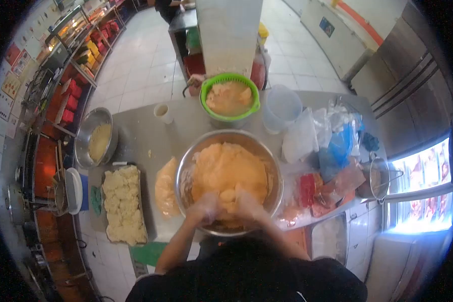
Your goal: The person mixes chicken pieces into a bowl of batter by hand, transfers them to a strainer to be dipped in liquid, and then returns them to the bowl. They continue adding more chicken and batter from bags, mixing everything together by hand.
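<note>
Working orange battered mix (pixel 229 168) in big steel bowl (pixel 186 176) at counter's near edge, left hand (pixel 205 209) and right hand (pixel 247 205) both sunk in it; blurred, can't tell if open or gripping. Left: bagged orange lump (pixel 166 189), tray of pale pieces (pixel 122 204). Behind: green colander (pixel 230 95), plastic jug (pixel 282 108).

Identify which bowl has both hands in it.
The big middle steel bowl: left hand and right hand are in its orange mix; the green bowl and small steel bowl are untouched.
</note>
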`<state>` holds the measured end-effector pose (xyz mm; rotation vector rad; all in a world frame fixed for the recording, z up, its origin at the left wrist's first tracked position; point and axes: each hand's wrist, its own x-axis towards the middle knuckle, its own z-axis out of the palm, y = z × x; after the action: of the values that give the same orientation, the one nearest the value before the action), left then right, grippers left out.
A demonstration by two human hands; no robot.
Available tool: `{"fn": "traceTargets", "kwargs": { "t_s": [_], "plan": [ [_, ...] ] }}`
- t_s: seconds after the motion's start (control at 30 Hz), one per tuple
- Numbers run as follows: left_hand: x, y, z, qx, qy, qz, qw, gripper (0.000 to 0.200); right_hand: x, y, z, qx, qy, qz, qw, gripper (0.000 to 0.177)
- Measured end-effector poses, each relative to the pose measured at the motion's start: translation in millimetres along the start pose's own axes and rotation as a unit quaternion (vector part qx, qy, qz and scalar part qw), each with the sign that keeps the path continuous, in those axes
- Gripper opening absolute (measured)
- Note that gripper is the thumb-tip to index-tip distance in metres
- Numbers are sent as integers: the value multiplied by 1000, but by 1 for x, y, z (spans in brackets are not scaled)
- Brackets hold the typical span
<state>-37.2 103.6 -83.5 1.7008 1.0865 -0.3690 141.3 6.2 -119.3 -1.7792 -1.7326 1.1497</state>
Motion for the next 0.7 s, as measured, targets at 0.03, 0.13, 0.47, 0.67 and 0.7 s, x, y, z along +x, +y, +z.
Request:
{"fn": "traceTargets", "kwargs": {
  "t_s": [0.03, 0.13, 0.47, 0.67, 0.7],
  "plan": [
    [-4, -2, 2, -32, 3, -6, 999, 50, -4, -6, -7, 48, -12, 69, 996, 63],
    [10, -15, 0, 119, 15, 32, 992, 41, -1, -20, -25, 168, -15, 188, 968, 62],
    [-36, 7, 16, -257, 203, 52, 943, 48, 17, -4, -28, 3, 81, -71, 994, 45],
    [-6, -20, 39, -83, 230, 41, 969, 47, 31, 12, -38, -155, 64, -72, 983, 59],
    [-3, -25, 45, -45, 246, 99, 963, 46, 34, 13, -38, -219, 43, -96, 970, 61]
  ]
}}
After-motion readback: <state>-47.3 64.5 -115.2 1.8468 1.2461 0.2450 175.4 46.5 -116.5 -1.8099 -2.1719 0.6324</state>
